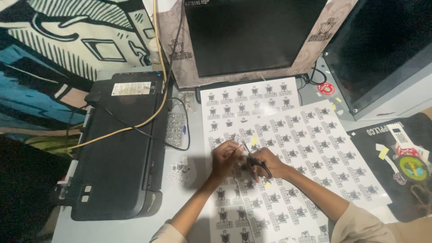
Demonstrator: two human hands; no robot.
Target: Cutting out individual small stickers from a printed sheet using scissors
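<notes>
- Your right hand grips a pair of scissors by the dark handles; the blades point up and left, toward your other hand.
- Your left hand pinches a small cutout at the blade tips, fingers closed on it. It is too small to tell more about it.
- Both hands hover over the sticker sheets, white sheets printed with rows of small black emblems, spread across the table in front of the monitor.
- A little pile of cut stickers lies on the table left of your left hand, just beside the black printer.
- A clear blister tray sits between the printer and the sheets.
- A yellow cable and a black one run across the printer lid.
- A second dark screen stands at the right, with a black printed sheet below it.
</notes>
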